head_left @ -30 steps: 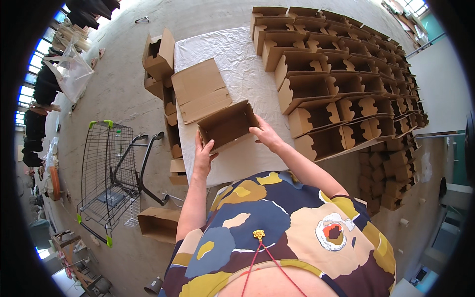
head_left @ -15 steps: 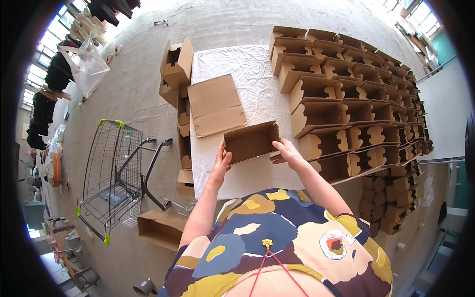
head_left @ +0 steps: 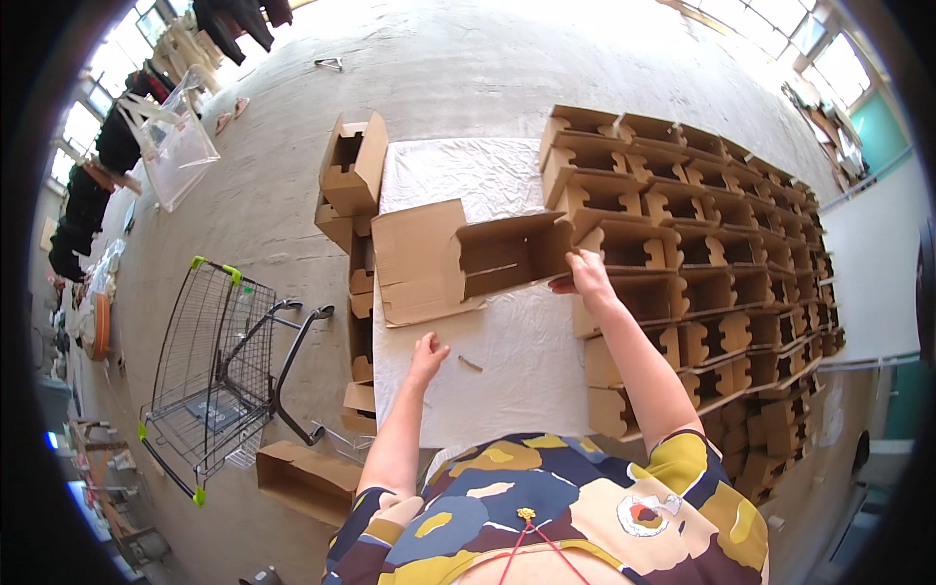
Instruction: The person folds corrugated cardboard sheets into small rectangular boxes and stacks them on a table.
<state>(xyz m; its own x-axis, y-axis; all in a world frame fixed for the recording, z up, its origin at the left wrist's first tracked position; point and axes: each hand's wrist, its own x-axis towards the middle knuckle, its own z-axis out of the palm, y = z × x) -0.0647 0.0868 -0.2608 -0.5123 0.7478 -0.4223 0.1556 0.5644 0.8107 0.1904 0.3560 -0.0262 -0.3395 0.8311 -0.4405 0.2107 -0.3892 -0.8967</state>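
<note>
The right hand (head_left: pixel 588 273) is gripping the open box (head_left: pixel 507 255) by its end, holding it over the white cloth (head_left: pixel 517 361); its inside is showing empty. The left hand (head_left: pixel 427 351) is resting loose on the cloth, holding nothing. Folded boxes (head_left: pixel 702 253) are crowding the right, their insides shadowed.

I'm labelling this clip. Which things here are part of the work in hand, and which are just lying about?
In use:
right hand gripping the folded cardboard box
left hand, free, over the white-covered table
flat cardboard blanks
rows of finished boxes

Lying about:
shopping trolley
clear plastic bag
loose box on the floor
</note>
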